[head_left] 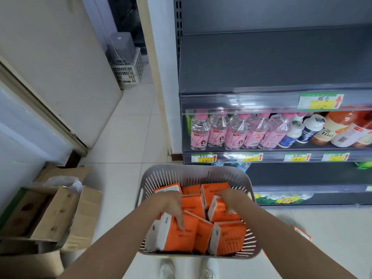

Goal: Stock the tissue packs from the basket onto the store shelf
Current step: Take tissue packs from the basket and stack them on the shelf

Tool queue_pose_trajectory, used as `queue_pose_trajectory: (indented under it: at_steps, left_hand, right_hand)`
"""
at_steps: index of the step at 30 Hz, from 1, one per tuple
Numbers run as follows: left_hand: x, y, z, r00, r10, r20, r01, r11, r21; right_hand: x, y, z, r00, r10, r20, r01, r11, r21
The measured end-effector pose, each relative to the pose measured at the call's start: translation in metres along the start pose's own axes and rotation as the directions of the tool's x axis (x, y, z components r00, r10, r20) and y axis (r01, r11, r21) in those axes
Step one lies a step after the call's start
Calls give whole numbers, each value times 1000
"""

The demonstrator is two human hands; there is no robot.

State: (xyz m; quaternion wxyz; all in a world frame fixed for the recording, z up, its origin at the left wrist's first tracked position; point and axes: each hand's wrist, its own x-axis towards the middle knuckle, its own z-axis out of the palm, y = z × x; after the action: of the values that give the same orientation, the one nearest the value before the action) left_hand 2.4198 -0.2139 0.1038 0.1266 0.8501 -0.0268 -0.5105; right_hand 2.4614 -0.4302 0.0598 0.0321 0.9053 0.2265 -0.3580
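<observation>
A grey slotted basket point(193, 174) sits low in front of me, filled with several orange-and-white tissue packs point(229, 240). My left hand point(171, 206) reaches into the basket's left side, fingers curled over the top of one orange pack point(177, 234). My right hand point(231, 200) lies on another pack point(221, 212) near the basket's middle right, fingers closed over its upper edge. The dark grey store shelf point(271, 63) above and to the right has a bare top board with a yellow-green price label point(320, 101) on its front rail.
The shelf below holds pink-capped peach water bottles point(217, 131) and other drinks point(330, 129). Cardboard boxes point(50, 210) stand at the lower left on the tiled floor. A white crate with a grey appliance point(126, 63) sits in the far doorway. My white shoes point(209, 268) show below the basket.
</observation>
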Motion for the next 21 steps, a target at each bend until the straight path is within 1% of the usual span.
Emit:
queue_pose_trajectory:
  at_steps: [1,2,3,5,7,9,11,15,18,21]
  left_hand:
    - [-3,0,-7,1000,20,0,-20,1000,9]
    - [-8,0,-15,1000,31,-3,-31,999,27]
    - [-12,1,-23,999,50,-10,-49,997,52]
    - [-28,2,-41,993,96,-67,-88,990,110]
    - [-49,4,-61,974,158,-165,-136,981,141]
    - [-69,0,-78,941,210,-266,-187,976,108]
    - [-89,-5,-96,906,238,-350,-226,971,75]
    - [-132,-10,-130,834,301,-461,-260,954,152]
    - [-172,-7,-159,787,365,-498,-291,931,221]
    - [-212,2,-189,729,432,-531,-313,900,302]
  right_hand:
    - [-9,-1,-12,997,-59,52,65,989,-131]
    - [-16,-9,-27,998,-33,49,38,993,-109]
    - [-22,-15,-42,998,37,52,-38,999,8]
    - [-28,-16,-59,997,58,46,-60,997,40]
    - [-39,-20,-77,998,54,12,-55,998,7]
    - [-50,-23,-94,998,39,-48,-35,997,68]
    - [-63,-27,-115,992,3,-129,6,997,73]
    - [-99,-41,-162,979,-8,-205,14,999,31]
    - [-131,-50,-201,964,-3,-266,15,999,45]
    - [-166,-57,-245,944,10,-329,-23,999,-38]
